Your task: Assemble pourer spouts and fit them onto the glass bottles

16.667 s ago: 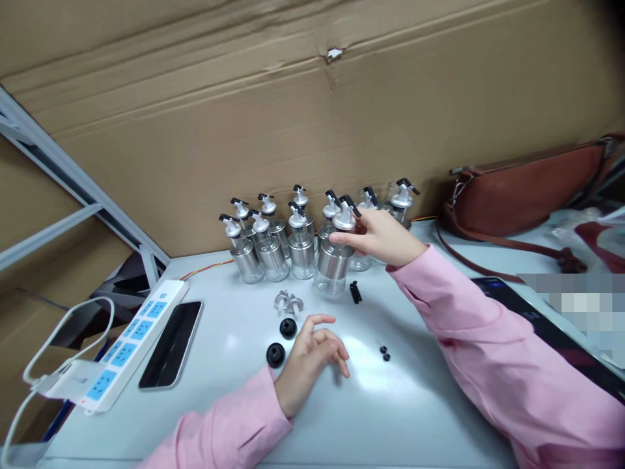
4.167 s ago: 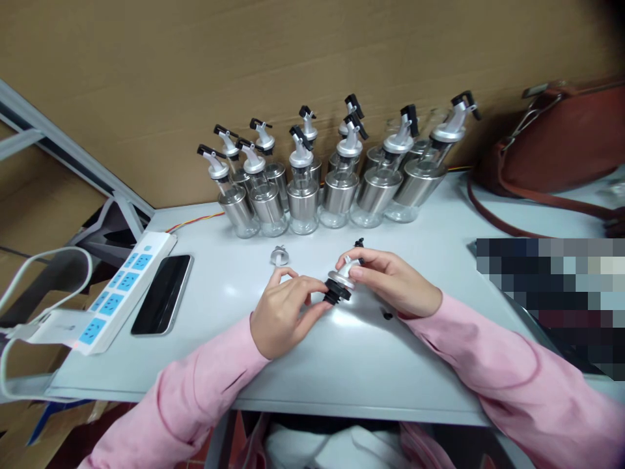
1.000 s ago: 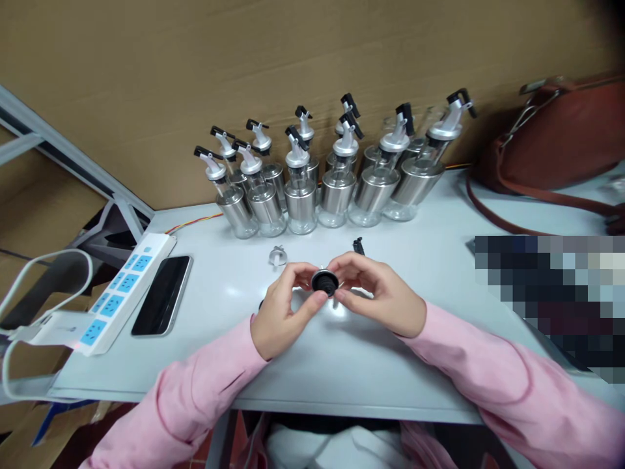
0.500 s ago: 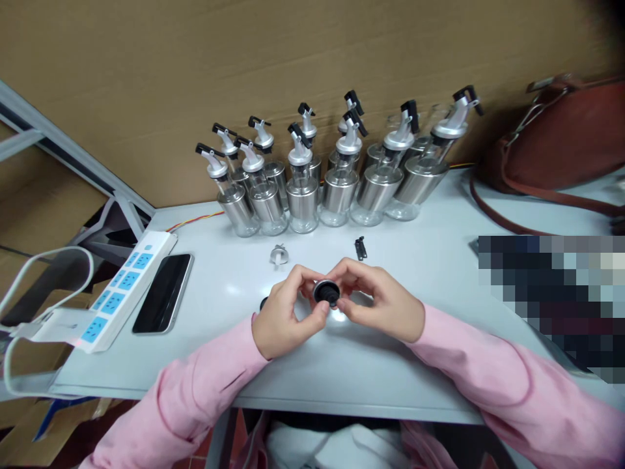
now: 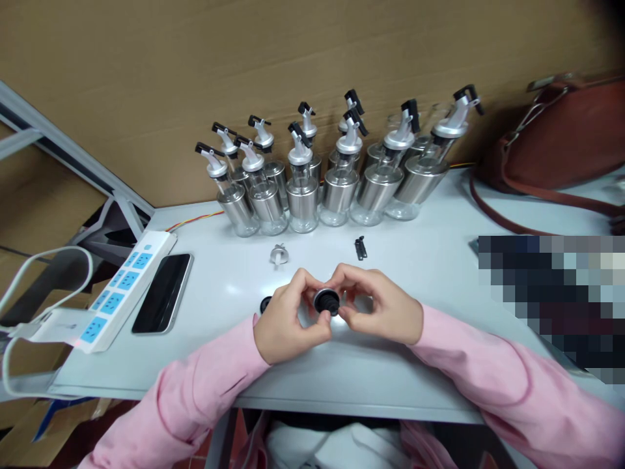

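Between my two hands is a bottle pourer stopper, its black ribbed plug turned up toward me inside a silver rim. My left hand pinches it from the left, and my right hand grips its right side with thumb and fingers. A round black part lies on the table, partly hidden behind my left hand. Farther back sit a silver pourer piece and some small black lever pieces. Several glass bottles with steel sleeves stand behind them, most topped with silver-and-black pourers.
A white power strip and a phone lie on the left of the table. To the right rests a brown leather bag, its strap trailing over the surface. A cardboard wall closes off the back.
The stopper has tilted slightly, its plug now pointing lower and to the right. My fingers have shifted a little around it, and more of the round black part shows.
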The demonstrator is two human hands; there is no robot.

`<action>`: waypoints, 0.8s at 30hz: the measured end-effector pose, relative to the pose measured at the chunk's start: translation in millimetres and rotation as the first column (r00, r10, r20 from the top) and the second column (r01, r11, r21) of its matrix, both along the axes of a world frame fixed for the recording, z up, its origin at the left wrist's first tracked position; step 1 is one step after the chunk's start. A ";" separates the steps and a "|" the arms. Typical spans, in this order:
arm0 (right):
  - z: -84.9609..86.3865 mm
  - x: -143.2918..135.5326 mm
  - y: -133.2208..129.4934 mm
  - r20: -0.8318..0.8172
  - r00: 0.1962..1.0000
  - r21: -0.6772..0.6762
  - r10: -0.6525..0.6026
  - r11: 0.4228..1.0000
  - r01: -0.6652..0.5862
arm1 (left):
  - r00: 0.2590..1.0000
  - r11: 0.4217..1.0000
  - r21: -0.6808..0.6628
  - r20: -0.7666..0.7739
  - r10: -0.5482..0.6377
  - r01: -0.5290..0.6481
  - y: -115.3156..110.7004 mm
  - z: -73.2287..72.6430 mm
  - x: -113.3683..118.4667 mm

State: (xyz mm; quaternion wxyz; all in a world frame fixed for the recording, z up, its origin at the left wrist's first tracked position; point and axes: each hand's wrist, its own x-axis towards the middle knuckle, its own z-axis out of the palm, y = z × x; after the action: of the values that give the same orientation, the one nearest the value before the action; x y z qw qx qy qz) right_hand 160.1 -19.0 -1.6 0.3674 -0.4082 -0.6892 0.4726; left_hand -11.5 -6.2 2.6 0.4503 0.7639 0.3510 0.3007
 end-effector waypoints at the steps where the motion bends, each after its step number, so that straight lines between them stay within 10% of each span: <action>1: -0.4 -0.3 -0.4 0.009 1.000 0.004 0.004 1.000 -0.004 | 1.000 1.000 -0.004 -0.007 -0.002 0.002 -0.5 0.2 0.3; 24: -1.7 -1.8 -2.5 -0.005 1.000 0.007 -0.011 1.000 0.011 | 1.000 0.991 0.132 -0.002 -0.029 0.029 -3.2 -8.4 -1.8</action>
State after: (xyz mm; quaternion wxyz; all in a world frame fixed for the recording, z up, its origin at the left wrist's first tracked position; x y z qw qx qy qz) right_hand 158.4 -21.5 -3.3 0.3732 -0.4093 -0.6877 0.4693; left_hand -13.3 -9.4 -5.8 0.4030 0.7971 0.3191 0.3167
